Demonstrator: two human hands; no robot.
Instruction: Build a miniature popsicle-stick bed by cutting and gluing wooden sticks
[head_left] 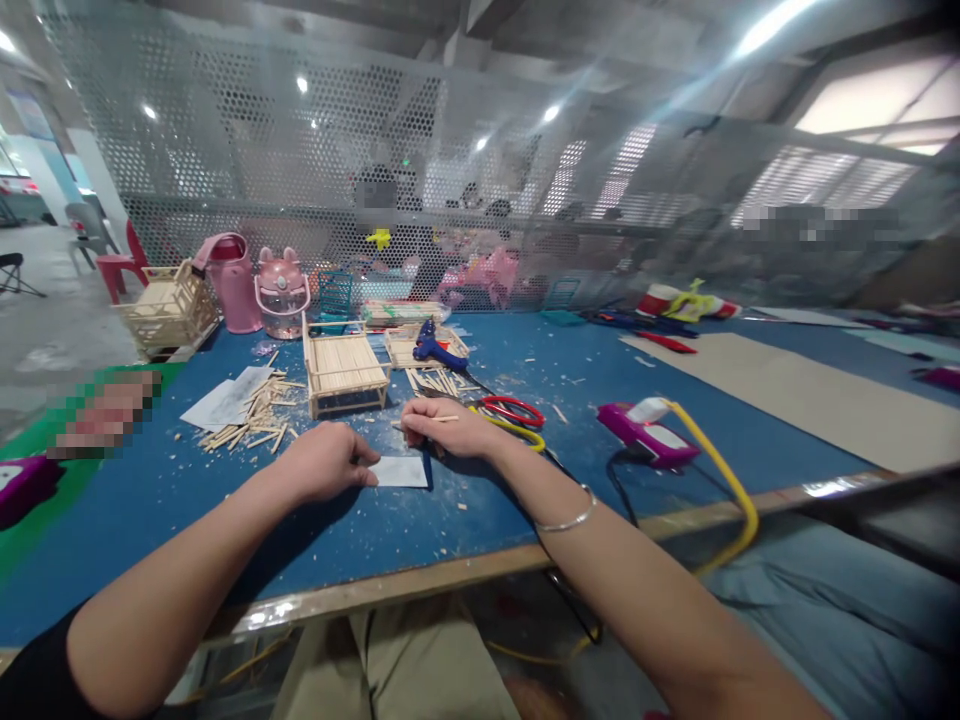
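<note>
My left hand (324, 464) has its fingers drawn together at the left end of a small white paper (401, 472), which lies on the blue tabletop. Just above that paper is my right hand (450, 428), closed, with a short thin wooden stick (445, 418) showing at its fingers. Cutting pliers with one red handle (514, 408) and one yellow handle lie beside my right hand, partly hidden by it. Behind the hands stands a small bed-like frame of wooden sticks (346, 362). Loose sticks (259, 412) are heaped to its left.
A blue glue gun (436, 346) rests on another stick piece. Pink bottles (234, 285) stand at the back left beside a second stick model (169, 308). At right are a purple device (649, 437) with a yellow cable and a beige board (780, 395). Perforated metal screens the back.
</note>
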